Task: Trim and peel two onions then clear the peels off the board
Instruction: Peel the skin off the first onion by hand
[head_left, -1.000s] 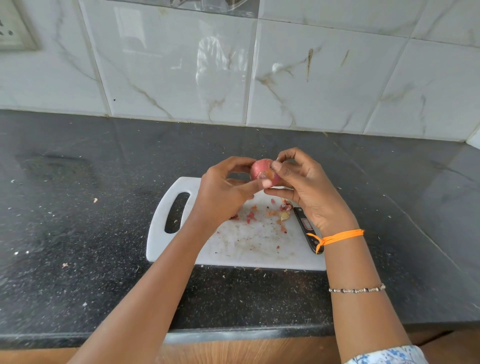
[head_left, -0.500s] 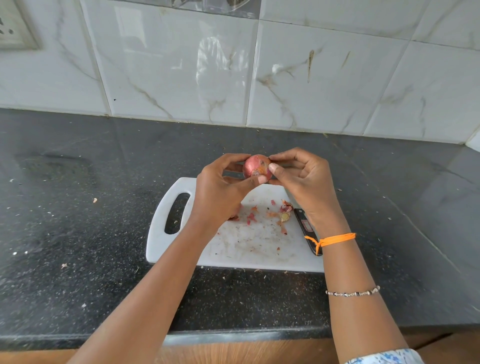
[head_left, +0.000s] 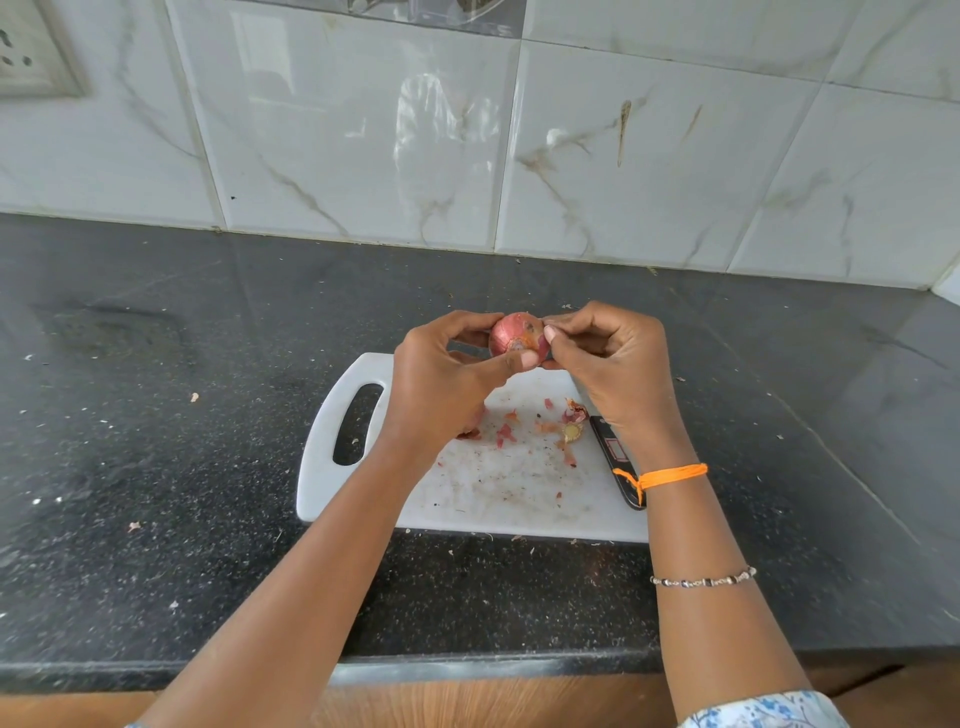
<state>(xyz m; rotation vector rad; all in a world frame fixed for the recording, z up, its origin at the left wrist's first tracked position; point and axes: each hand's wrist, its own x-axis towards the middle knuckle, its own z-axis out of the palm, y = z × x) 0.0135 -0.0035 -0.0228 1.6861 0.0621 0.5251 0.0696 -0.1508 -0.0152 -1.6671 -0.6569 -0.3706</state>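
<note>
One small round red onion sits between both grips above the white plastic cutting board: left hand grasps it, right hand pinches its skin.

- my left hand is raised in front of me, fingers curled, thumb stretched out toward the right
- my right hand faces it, thumb and fingertips pinched, both forearms angled inward

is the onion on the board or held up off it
Held up off it. Both hands grip the onion above the far edge of the board: left hand, right hand. Only peels lie on the board.
</note>
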